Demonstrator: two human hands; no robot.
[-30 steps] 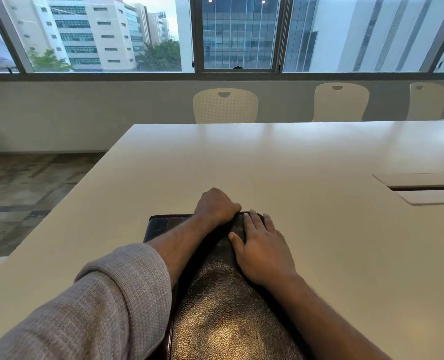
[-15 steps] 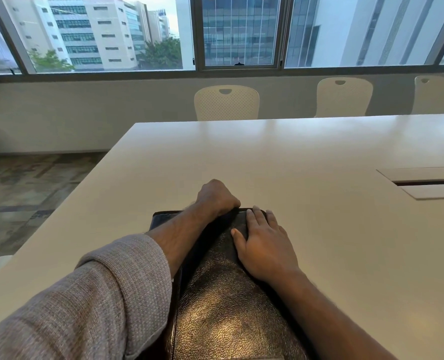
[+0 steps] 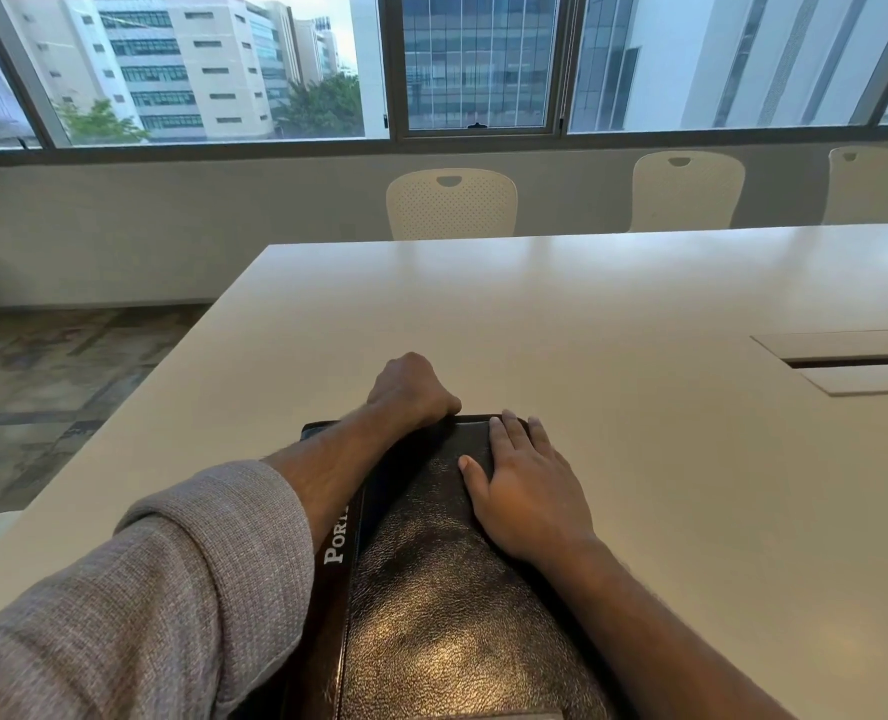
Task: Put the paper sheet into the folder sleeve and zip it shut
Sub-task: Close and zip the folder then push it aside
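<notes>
A black leather folder (image 3: 447, 631) lies closed on the white table (image 3: 613, 324), its long side running away from me, with "PORT…" lettering on its left strip. My left hand (image 3: 413, 392) is a closed fist at the folder's far edge, pinching at the zipper line; the pull itself is hidden under the fingers. My right hand (image 3: 527, 485) lies flat, fingers spread, on the far right part of the cover. No paper sheet shows.
A cable hatch (image 3: 847, 361) is set into the table at the right. White chairs (image 3: 452, 205) stand along the far side under the windows. The table's left edge drops to patterned floor (image 3: 52, 376).
Both hands stay in nearly the same spots on the folder. The view has shifted slightly and my left fist has crept a little to the left along the far edge.
</notes>
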